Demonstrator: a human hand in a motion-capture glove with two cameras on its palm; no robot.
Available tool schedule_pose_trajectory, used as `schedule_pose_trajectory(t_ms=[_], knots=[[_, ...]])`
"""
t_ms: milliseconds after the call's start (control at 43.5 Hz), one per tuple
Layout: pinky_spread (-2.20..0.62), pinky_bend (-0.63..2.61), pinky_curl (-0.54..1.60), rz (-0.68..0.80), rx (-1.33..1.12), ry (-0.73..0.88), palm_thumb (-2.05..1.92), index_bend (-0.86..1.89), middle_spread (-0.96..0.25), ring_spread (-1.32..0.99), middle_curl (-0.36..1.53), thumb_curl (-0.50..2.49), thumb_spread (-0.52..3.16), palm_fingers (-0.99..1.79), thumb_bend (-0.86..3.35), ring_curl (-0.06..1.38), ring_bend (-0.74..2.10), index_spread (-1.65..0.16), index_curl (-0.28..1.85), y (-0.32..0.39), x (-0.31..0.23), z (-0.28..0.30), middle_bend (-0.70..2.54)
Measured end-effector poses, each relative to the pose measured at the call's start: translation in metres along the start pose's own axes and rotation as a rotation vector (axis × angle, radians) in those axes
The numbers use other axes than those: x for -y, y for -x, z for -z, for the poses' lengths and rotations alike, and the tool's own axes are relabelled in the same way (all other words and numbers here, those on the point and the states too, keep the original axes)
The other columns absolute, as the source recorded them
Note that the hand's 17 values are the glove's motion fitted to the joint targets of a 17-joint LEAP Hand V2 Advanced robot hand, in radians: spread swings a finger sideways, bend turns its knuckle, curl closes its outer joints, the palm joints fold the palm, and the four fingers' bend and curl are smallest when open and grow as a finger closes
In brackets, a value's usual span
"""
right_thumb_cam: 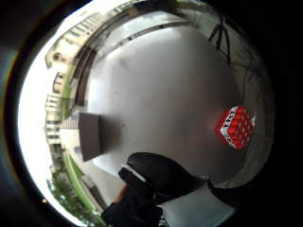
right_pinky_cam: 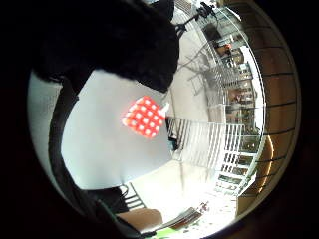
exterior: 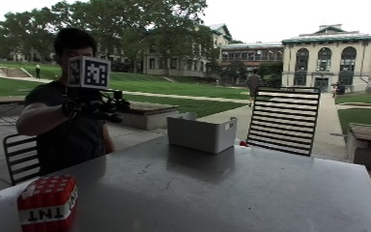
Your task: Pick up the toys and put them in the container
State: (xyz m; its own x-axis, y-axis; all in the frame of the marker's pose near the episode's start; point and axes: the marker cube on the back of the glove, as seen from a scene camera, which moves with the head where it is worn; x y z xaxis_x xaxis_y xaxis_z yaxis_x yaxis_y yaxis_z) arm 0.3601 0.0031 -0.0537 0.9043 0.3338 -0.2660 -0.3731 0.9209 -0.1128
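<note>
We find the gloved right hand (exterior: 95, 106) raised above the surface (exterior: 237, 188), finger state indeterminate. The TNT block toy (exterior: 47, 203) sits uncollected, well apart from the white container (exterior: 201, 133); reaching for it comes next.

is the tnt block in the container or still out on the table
Out. The TNT block stands on the table near its edge, apart from the white container at the far side.
</note>
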Motion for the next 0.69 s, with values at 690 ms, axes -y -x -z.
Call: schedule_pose_trajectory(t_ms=[690], knots=[[0.08, 1.10, 0.30, -0.146, 0.071, 0.241, -0.09, 0.05, -0.01, 0.04, 0.32, 0.22, 0.83, -0.24, -0.08, 0.29, 0.20, -0.31, 0.09, -0.118, -0.009, -0.186, 0.15]])
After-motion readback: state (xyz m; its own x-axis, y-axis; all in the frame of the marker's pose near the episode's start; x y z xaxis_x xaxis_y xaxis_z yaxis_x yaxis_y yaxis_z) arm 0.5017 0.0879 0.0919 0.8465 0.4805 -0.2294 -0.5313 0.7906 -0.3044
